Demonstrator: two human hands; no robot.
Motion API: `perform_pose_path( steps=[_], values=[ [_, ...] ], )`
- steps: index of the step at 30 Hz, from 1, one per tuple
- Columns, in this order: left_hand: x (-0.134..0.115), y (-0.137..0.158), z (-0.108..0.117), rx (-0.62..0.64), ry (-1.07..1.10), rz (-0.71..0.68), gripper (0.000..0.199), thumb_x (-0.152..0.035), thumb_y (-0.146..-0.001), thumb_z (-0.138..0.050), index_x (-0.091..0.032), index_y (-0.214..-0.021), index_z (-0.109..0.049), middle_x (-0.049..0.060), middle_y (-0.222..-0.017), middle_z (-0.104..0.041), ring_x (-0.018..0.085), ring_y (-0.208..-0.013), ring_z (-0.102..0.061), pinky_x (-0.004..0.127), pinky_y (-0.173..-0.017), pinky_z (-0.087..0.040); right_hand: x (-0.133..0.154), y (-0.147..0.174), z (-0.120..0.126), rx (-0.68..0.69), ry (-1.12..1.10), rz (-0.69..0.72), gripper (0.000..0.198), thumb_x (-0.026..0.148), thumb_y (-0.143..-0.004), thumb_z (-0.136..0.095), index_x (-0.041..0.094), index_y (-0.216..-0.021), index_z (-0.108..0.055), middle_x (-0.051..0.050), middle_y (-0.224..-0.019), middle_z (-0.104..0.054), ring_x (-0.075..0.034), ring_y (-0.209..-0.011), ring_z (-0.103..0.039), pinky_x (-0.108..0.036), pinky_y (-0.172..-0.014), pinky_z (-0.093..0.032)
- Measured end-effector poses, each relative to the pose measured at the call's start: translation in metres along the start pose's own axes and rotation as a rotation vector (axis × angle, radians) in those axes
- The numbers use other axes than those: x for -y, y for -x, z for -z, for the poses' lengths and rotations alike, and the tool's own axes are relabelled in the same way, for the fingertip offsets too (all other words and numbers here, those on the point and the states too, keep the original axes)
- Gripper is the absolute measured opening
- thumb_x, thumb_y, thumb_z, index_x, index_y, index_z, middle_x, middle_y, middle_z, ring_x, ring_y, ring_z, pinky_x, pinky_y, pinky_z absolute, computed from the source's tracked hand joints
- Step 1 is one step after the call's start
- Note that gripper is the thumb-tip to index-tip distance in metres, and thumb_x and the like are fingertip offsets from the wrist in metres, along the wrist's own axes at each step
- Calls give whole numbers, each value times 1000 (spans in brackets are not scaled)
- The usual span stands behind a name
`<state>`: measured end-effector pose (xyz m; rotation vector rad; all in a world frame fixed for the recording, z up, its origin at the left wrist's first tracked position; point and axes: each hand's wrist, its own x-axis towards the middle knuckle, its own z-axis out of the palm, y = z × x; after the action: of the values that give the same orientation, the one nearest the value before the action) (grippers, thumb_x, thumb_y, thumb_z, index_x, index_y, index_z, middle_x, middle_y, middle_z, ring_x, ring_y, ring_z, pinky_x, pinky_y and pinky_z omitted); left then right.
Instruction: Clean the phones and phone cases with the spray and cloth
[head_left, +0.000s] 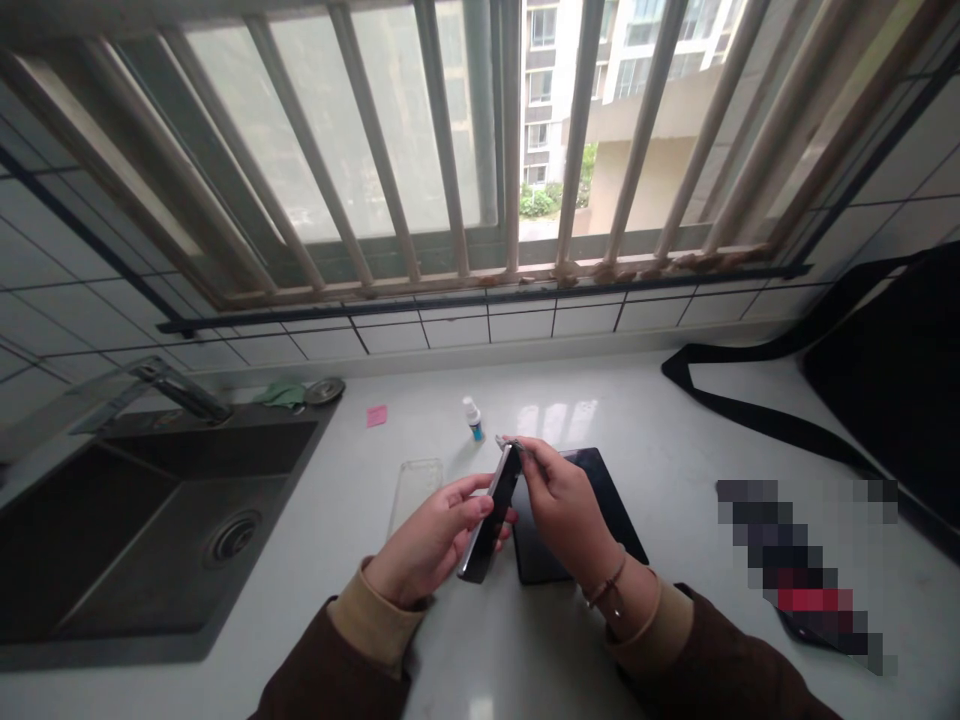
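A dark smartphone (pixel 495 525) with a silvery edge is held tilted over the counter. My left hand (pixel 431 540) grips its side, thumb on the near edge and fingers behind. At the phone's upper end, my right hand (pixel 559 500) has its fingers pinched on a small whitish-grey piece, perhaps cloth; most of it is hidden. Beneath the right hand lies a black tablet (pixel 611 510), flat on the counter. A clear phone case (pixel 415 482) rests beyond my left hand, partly covered by it. Just past the phone stands a small white-capped spray bottle (pixel 473 422).
A steel sink (pixel 191 530) with a faucet (pixel 184 393) is on the left. Near its back corner are a green cloth (pixel 283 394) and a round metal strainer (pixel 325 391). A pink note (pixel 376 415) lies on the counter (pixel 465 660). A black bag (pixel 892 350) with straps sits right.
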<state>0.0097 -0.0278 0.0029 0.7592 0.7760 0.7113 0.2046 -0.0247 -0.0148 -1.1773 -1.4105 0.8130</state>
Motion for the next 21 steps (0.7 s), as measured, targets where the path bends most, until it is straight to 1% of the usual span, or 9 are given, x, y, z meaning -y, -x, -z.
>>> perform_pose_path(
  steps=[4, 7, 9, 12, 16, 19, 21],
  values=[
    [0, -2, -1, 47, -39, -15, 44, -37, -83, -90, -13, -118, -78, 12, -102, -73, 15, -78, -65, 27, -72, -51, 7, 3, 1, -6, 6, 120, 34, 31, -109, -53, 31, -134, -76, -6, -131, -79, -28, -123, -74, -45, -108, -57],
    [0, -3, -2, 25, -63, -23, 35, -35, -83, -88, -12, -108, -81, 10, -98, -71, 15, -78, -62, 25, -69, -48, 6, 4, 0, -12, 6, 178, 36, 26, -109, -52, 33, -136, -75, -4, -142, -74, -28, -134, -69, -49, -119, -52],
    [0, -4, -2, 14, -58, -11, 31, -35, -85, -87, -12, -105, -81, 9, -97, -70, 14, -77, -61, 24, -68, -48, 3, 5, 0, 7, 13, 209, 37, 23, -109, -51, 33, -136, -75, -3, -147, -70, -27, -139, -66, -51, -124, -49],
    [1, -4, 0, -14, -9, 18, 31, -38, -88, -85, -13, -105, -79, 7, -94, -69, 12, -75, -60, 23, -67, -48, 0, 5, -1, 39, 48, 251, 41, 19, -108, -50, 33, -138, -74, -3, -154, -65, -27, -144, -62, -52, -126, -47],
    [5, -3, 3, -38, 70, 32, 34, -40, -89, -87, -15, -108, -76, 4, -91, -67, 11, -73, -61, 21, -66, -49, -2, 4, -1, 71, 121, 328, 47, 10, -106, -48, 31, -141, -72, -4, -159, -60, -26, -147, -59, -50, -125, -50],
    [7, -4, 3, -65, 130, 27, 35, -41, -89, -87, -13, -106, -75, 6, -93, -70, 11, -74, -64, 21, -65, -52, -4, 3, -2, 90, 203, 440, 49, 4, -104, -46, 26, -140, -72, -7, -157, -62, -26, -150, -56, -50, -124, -51],
    [6, -5, 2, -89, 204, 38, 34, -43, -92, -84, -13, -102, -75, 7, -91, -72, 12, -73, -67, 22, -65, -53, -5, 3, -2, 108, 256, 514, 49, 1, -103, -45, 23, -138, -71, -10, -154, -64, -26, -152, -53, -50, -124, -52]
  ],
)
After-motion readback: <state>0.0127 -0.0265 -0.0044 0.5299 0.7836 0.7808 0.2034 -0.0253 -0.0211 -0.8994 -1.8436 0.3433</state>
